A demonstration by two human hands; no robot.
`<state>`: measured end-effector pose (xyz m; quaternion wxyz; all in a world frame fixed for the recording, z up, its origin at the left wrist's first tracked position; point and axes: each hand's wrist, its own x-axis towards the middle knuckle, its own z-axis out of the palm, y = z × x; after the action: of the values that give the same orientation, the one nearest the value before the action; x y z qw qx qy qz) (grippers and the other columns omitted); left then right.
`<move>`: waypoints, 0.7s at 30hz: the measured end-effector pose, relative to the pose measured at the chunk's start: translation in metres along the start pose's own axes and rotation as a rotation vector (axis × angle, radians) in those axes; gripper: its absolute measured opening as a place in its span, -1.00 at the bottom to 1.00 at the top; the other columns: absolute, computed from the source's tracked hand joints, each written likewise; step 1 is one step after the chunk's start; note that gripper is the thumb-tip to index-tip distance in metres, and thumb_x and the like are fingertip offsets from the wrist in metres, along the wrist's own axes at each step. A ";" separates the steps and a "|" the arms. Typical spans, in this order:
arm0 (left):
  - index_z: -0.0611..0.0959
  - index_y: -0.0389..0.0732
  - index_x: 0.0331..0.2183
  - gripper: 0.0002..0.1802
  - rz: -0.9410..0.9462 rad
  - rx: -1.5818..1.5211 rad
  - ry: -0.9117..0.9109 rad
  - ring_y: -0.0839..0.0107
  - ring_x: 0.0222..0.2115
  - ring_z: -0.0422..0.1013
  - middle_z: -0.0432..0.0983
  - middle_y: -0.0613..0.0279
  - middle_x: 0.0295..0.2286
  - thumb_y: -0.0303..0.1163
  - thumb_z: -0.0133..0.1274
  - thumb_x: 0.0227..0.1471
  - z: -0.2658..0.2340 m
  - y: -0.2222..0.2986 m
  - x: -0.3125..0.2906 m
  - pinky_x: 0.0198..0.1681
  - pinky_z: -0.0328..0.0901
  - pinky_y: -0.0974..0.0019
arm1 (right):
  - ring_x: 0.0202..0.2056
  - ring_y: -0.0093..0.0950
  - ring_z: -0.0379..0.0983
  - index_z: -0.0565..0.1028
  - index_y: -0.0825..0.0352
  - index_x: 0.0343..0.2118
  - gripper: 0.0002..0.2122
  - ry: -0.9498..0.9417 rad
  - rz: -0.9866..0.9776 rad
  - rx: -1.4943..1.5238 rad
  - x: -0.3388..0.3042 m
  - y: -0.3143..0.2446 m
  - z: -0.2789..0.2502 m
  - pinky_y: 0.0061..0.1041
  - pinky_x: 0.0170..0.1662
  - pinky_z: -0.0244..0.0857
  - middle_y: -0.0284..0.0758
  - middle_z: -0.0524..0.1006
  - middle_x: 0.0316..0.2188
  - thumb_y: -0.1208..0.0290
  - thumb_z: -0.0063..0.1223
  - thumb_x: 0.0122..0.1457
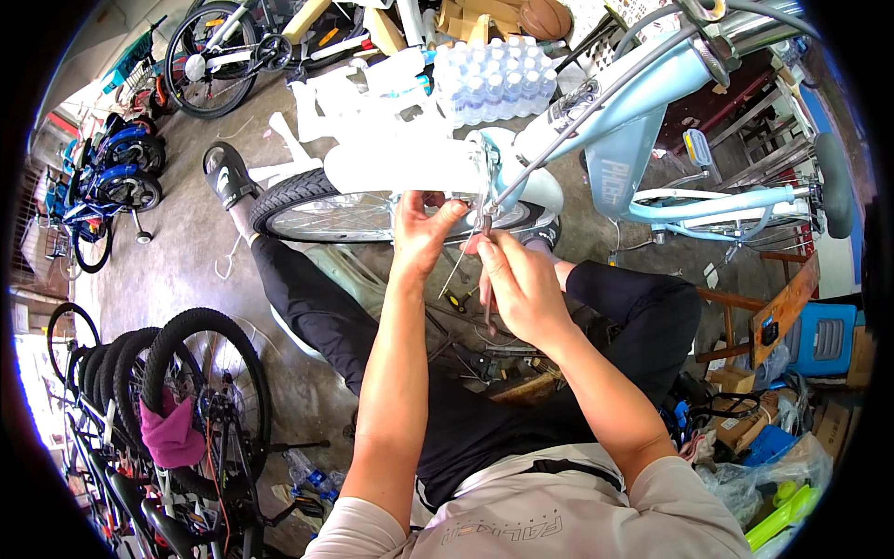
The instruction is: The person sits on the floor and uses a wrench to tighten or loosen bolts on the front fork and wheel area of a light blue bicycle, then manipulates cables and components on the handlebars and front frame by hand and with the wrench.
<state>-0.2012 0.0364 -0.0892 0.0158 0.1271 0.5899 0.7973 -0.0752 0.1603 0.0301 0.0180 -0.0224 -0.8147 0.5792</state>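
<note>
Both my hands are at the brake (pixel 484 177) of a light blue bicycle (pixel 619 158), beside its front wheel (pixel 303 207) and white fender (pixel 391 166). My left hand (pixel 421 238) is curled below the fender's edge, its thumb reaching toward the brake. Its fingertips are partly hidden, and what they grip cannot be made out. My right hand (pixel 526 289) is closed around a dark metal wrench (pixel 490 320), whose upper end meets the brake's lower part. A thin cable end (pixel 454 270) hangs down between my hands.
Loose tools (pixel 480 359) lie on the floor between my legs. Several bicycles with a pink cloth (pixel 172 433) stand at the lower left. Packed water bottles (pixel 494 82) sit beyond the wheel. A wooden stool (pixel 782 312) and a blue plastic box (pixel 821 340) are at the right.
</note>
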 end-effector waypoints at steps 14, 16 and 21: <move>0.57 -0.23 -0.09 -0.46 -0.024 0.036 -0.063 0.49 -0.20 0.38 0.52 0.34 -0.22 -0.32 0.44 -0.09 -0.007 -0.005 0.001 -0.05 0.27 0.34 | -0.57 -0.17 0.54 0.44 0.35 -0.30 -0.81 0.210 -0.119 -0.269 0.000 0.017 0.002 -0.22 -0.47 0.38 -0.19 0.52 -0.66 0.36 -0.16 0.37; 0.58 -0.23 -0.16 -0.50 -0.028 -0.002 -0.034 0.50 -0.28 0.34 0.47 0.37 -0.33 -0.31 0.45 -0.12 0.000 0.000 -0.001 -0.15 0.26 0.36 | -0.56 -0.21 0.55 0.43 0.36 -0.28 -0.82 0.209 -0.169 -0.339 0.004 0.029 0.015 -0.25 -0.46 0.38 -0.21 0.55 -0.63 0.37 -0.17 0.37; 0.60 -0.24 -0.23 -0.56 0.006 -0.009 0.002 0.52 -0.38 0.32 0.44 0.40 -0.43 -0.34 0.45 -0.15 -0.001 0.003 -0.001 -0.26 0.25 0.37 | -0.56 -0.24 0.57 0.41 0.36 -0.29 -0.84 0.238 -0.147 -0.469 0.010 0.022 0.028 -0.29 -0.48 0.38 -0.25 0.56 -0.63 0.40 -0.16 0.36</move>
<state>-0.1998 0.0340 -0.0873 0.0134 0.1278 0.5857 0.8002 -0.0862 0.1416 0.0001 0.1499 -0.0346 -0.9182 0.3649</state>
